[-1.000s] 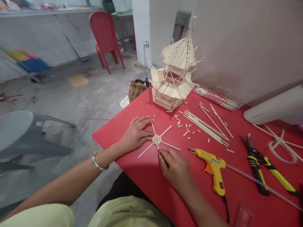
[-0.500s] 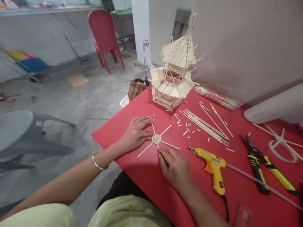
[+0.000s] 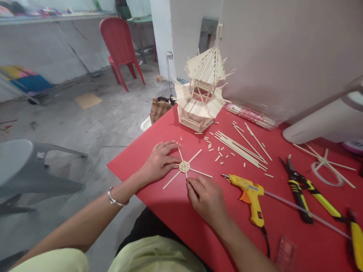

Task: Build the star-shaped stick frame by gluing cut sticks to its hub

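A star-shaped frame of thin wooden sticks (image 3: pixel 184 166), its spokes meeting at a small ringed hub, lies flat on the red tabletop (image 3: pixel 170 206). From the left, my left hand (image 3: pixel 159 161) rests with its fingers stretched apart. Its thumb touches the frame beside the hub, and a fingertip reaches the end of the upper spoke. My right hand (image 3: pixel 206 198) is closed, pinching the near spoke between thumb and forefinger; that spoke's end is hidden by the fingers. Just right of this hand lies a yellow hot glue gun (image 3: pixel 249 192) with a glue stick in its back.
Behind stands a tiered stick pagoda model (image 3: pixel 201 90). Loose sticks (image 3: pixel 241 149) and cut bits are scattered to the right, near cutting snips (image 3: pixel 300 185), another stick star (image 3: pixel 323 160) and a white roll (image 3: pixel 320 121). A grey stool (image 3: pixel 17 162) stands left of the table.
The view has turned slightly to the right, so everything sits further left in the picture. Both hands keep their places on the stick frame.
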Tool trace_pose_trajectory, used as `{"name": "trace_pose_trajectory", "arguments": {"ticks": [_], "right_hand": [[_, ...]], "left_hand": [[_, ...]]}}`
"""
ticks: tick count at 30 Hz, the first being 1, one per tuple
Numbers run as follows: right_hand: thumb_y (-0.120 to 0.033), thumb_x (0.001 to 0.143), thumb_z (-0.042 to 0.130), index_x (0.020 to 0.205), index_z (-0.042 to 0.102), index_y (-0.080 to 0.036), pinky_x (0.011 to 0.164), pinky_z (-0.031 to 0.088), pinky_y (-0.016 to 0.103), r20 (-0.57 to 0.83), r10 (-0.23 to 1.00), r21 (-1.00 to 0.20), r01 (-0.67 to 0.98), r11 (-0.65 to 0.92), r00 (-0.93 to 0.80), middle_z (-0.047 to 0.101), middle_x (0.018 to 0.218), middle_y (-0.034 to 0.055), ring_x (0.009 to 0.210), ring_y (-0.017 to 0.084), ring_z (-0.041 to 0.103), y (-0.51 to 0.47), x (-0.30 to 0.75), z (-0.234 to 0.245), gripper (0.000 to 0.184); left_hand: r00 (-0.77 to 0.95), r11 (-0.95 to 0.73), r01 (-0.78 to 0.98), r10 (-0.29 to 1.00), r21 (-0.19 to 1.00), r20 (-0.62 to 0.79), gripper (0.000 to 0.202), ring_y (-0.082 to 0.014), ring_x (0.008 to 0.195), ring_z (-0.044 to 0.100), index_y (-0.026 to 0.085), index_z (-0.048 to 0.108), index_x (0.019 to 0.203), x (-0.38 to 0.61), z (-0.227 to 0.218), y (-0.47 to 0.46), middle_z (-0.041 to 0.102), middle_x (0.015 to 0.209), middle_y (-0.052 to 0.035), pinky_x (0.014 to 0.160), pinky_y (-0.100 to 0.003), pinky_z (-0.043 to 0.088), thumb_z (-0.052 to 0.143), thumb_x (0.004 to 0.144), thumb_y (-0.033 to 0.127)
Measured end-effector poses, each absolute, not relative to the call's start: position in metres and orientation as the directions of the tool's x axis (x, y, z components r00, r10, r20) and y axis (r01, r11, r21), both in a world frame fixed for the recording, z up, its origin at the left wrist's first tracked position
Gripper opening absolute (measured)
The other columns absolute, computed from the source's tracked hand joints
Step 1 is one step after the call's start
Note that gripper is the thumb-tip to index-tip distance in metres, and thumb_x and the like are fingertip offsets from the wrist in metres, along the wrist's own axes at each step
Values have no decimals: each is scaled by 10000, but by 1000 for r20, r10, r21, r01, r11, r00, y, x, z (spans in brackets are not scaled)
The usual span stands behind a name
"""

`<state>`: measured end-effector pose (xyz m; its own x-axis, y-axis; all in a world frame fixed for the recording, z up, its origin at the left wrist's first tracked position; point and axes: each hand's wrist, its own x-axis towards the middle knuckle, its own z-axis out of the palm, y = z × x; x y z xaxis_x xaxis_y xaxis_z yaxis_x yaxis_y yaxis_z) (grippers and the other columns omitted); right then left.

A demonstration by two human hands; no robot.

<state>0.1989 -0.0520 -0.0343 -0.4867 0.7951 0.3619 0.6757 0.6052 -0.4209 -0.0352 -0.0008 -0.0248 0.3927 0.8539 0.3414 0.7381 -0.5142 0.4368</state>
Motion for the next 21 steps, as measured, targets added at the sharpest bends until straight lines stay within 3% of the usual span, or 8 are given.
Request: {"name": "trace_pose_trajectory", "arguments": {"ticks": [11,16,21], "right_hand": [[-242,967,459,996,677,-203,721,408,261,362,808,-455,669,588,-464,645,819,42,757,144,585,-53,194,-34,223],[-235,978,420,961,658,-189,735,405,269,390,802,-390,708,589,-453,651,841,54,794,154,585,-54,191,-34,243],[-269,967,428,827,649,-194,659,361,270,418,804,-325,756,568,-424,609,735,32,694,142,538,-53,188,-34,272]], "left_hand": [[239,-498,644,852,581,466,238,-257,1254,518,233,756,905,-41,-20,-2,601,1304,-70,1068,-463,423,554,809,148],[278,-546,656,817,522,505,256,-266,1226,538,226,751,889,-44,-24,-2,613,1276,-74,1045,-480,438,558,760,118],[340,-590,688,777,423,530,240,-274,1231,533,225,745,877,-47,-27,-2,615,1279,-74,1047,-493,427,572,753,115]]}}
